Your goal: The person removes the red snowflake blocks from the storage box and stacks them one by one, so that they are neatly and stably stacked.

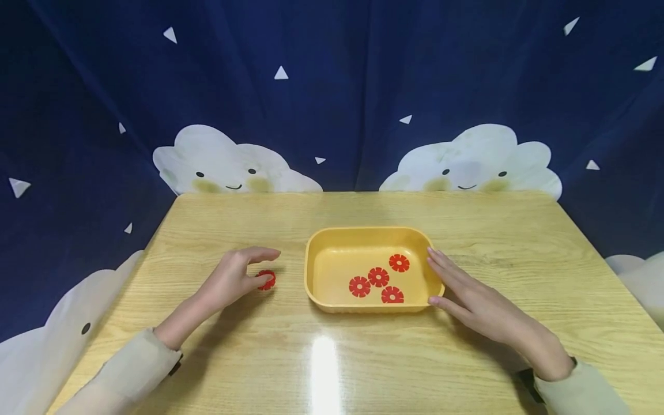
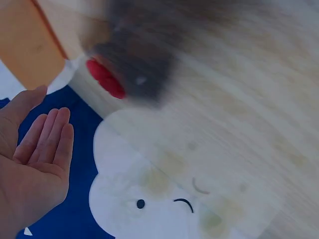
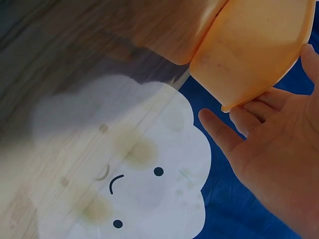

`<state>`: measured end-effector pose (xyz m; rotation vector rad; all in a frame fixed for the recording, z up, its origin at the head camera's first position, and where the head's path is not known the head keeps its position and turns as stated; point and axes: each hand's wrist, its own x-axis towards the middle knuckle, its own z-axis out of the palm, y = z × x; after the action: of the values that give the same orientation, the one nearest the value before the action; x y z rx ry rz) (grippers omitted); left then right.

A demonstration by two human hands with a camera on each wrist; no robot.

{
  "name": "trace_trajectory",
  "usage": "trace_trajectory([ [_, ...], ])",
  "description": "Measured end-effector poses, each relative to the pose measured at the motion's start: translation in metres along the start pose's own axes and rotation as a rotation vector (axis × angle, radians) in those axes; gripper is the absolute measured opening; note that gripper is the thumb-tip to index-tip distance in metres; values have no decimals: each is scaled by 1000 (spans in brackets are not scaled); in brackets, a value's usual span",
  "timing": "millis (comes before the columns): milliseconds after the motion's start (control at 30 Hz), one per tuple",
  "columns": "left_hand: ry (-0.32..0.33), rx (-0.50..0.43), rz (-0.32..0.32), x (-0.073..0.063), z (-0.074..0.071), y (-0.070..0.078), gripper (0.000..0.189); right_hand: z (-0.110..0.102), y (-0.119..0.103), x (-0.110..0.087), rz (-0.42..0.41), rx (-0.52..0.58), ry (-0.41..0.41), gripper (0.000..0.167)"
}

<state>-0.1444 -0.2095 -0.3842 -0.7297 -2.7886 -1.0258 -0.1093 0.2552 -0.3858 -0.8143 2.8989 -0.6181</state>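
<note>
A yellow plastic tray (image 1: 321,300) stands in the middle of the table with several red notched discs (image 1: 378,276) lying on its floor. My left hand (image 1: 230,279) is to the left of the tray, thumb and fingers spread apart. Just beyond its thumb tip lies one more red notched disc (image 1: 267,280) on the table, partly covered by the thumb. In the left wrist view that red disc (image 2: 104,78) shows apart from the fingers. My right hand (image 1: 482,305) rests at the tray's right end, its straight fingers and thumb at the rim.
The wooden table (image 1: 249,357) reaches back to a dark blue curtain (image 1: 332,86) printed with white clouds and small triangles. A bright light reflection (image 1: 324,374) falls on the near tabletop.
</note>
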Motion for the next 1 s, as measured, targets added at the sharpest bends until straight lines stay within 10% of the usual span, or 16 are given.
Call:
trace_trajectory([
  [600, -9, -123, 101, 38, 23, 48, 39, 0, 0, 0, 5, 15, -4, 73],
  [1000, -130, -179, 161, 68, 53, 63, 42, 0, 0, 0, 22, 13, -9, 74],
])
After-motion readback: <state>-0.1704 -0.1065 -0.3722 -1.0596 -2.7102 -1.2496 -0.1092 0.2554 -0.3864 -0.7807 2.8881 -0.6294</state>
